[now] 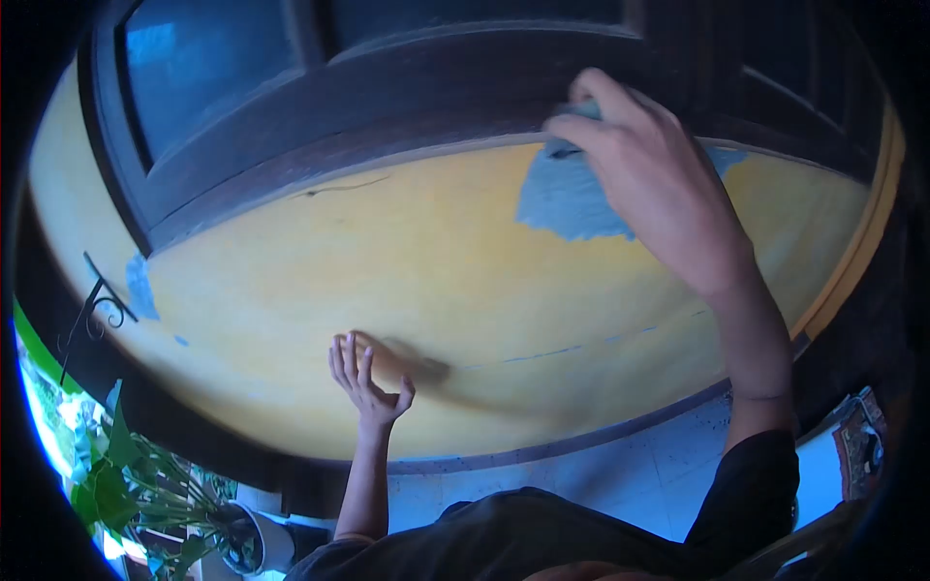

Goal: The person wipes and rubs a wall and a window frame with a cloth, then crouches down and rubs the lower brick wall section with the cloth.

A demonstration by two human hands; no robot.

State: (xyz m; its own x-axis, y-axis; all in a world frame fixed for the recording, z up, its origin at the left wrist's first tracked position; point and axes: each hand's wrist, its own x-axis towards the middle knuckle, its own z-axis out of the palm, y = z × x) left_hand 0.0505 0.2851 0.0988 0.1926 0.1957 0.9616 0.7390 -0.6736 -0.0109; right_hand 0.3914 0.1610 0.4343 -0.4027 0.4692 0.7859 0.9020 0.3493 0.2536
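Note:
My right hand (649,174) is raised at the upper right, its fingers closed round a small greenish object (585,109) that is mostly hidden. It is held at the lower edge of the dark wooden frame (417,107). Behind and beside the hand, a grey-blue patch (572,198) with a ragged lower edge covers part of the yellow wall (417,252). Lower and to the left, my left hand (370,382) has its fingers spread in front of the wall and holds nothing; whether it touches the wall is unclear.
A black scrolled metal bracket (105,300) is on the left, near a smaller grey patch (141,287). A leafy plant in a white pot (274,544) stands at the lower left. Pale floor tiles (601,474) run below the wall. A patterned object (857,436) lies at the lower right.

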